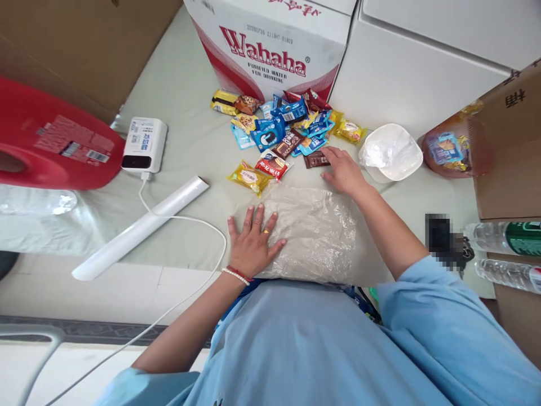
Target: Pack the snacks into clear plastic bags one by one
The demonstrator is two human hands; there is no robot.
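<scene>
Left hand (253, 239) flat, fingers splayed, pressing crinkled clear plastic bag (315, 234) on the worktop (186, 101), right hand (344, 172) outstretched, fingers loose, perhaps touching a brown snack wrapper (316, 160), glossy packets just beyond.

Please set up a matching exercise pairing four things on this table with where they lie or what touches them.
Things:
1. clear bag
2. white roll
3. power bank
4. snack pile

Places:
A. in front of the Wahaha box
B. beside the red jug, cable plugged in
C. under the left hand, flat on the table
D. lying slantwise, left of the left hand

Pairs: 1-C, 2-D, 3-B, 4-A
</scene>
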